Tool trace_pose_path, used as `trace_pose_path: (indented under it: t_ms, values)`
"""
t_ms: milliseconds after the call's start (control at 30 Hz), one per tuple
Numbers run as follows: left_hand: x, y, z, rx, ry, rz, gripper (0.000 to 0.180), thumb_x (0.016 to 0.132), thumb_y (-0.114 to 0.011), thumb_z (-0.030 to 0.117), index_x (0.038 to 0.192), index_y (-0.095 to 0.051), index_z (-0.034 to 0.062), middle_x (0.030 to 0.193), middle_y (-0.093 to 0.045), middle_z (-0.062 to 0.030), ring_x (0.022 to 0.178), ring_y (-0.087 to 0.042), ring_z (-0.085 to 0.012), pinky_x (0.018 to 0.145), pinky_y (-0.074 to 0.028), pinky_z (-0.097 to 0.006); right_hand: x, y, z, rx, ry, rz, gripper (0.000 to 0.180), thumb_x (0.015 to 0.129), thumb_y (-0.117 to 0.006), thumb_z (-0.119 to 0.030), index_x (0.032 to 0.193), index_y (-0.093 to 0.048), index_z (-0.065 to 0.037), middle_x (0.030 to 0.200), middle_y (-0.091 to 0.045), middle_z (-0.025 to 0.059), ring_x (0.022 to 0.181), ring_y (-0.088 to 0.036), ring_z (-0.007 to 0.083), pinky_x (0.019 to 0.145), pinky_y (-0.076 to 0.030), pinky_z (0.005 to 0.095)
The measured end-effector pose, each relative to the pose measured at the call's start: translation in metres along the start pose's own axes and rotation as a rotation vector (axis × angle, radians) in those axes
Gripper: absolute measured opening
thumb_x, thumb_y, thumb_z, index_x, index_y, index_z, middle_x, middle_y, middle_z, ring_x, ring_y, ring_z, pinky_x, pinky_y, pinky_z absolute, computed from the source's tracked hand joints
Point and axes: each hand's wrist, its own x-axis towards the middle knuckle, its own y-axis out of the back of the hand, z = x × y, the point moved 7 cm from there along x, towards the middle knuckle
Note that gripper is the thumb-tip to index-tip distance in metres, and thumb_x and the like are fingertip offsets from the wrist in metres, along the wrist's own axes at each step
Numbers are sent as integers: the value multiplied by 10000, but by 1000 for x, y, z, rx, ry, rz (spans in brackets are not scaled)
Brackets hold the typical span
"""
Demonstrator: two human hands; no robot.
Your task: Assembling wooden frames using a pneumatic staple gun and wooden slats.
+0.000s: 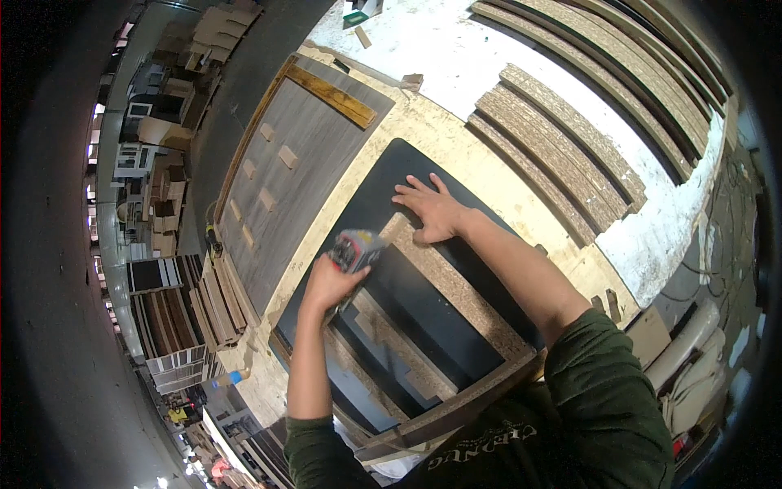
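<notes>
My left hand (pixel 327 285) is wrapped round a grey and red nail gun (pixel 357 248), slightly blurred, whose nose end I cannot make out. It is above a black panel (pixel 387 175) with rounded corners. My right hand (pixel 436 210) lies with fingers spread on the panel, its thumb beside the end of a particleboard strip (pixel 456 289). Another particleboard strip (pixel 399 342) lies further left across the panel. A curved edge piece (pixel 464 399) runs along the near side, close to my body.
Particleboard strips (pixel 562 155) are stacked on the right of the bench, with longer boards (pixel 603 73) behind. To the left, a grey wood-grain panel (pixel 314 122) carries several small wood blocks (pixel 287 156) and a yellowish wood bar (pixel 330 94). A bottle with a blue cap (pixel 236 376) lies at the near left.
</notes>
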Motion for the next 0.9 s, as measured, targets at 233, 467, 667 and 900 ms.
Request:
trace_pose_path:
  t_ms: [233, 467, 667, 900]
  values:
    - [-149, -13, -74, -225, 63, 129, 351, 724, -745, 203, 989, -636, 2, 890, -664, -102, 784, -630, -193, 732, -486, -335, -3, 10, -4, 81, -24, 57, 798, 665, -641, -364, 1378, -389, -108, 1463, -331, 109, 1411, -163, 277, 1130, -51, 523]
    - [-265, -40, -63, -1343, -135, 409, 260, 794, -610, 67, 1038, -581, -19, 902, -622, -71, 824, -583, -157, 736, -468, -306, -115, -4, -165, 602, 132, -245, 424, 870, -603, -357, 1213, -573, -110, 1184, -593, 133, 1108, -560, 275, 947, -434, 396]
    - [-336, -22, 33, -700, -572, 644, 312, 807, -548, 40, 1106, -592, -34, 1024, -611, -140, 944, -599, -253, 831, -459, -299, -224, 9, -254, 397, 212, 198, 539, 721, -749, -401, 1064, -551, -35, 913, -625, 162, 806, -607, 338, 700, -472, 399]
    - [-294, -141, 35, -1002, -459, 442, 709, 765, -679, 90, 1386, -341, 33, 1302, -487, -193, 1204, -487, -319, 990, -383, -347, -285, -20, -200, 1179, 17, 380, 345, 758, -716, -241, 965, -527, -39, 841, -550, 42, 789, -537, 141, 732, -442, 278]
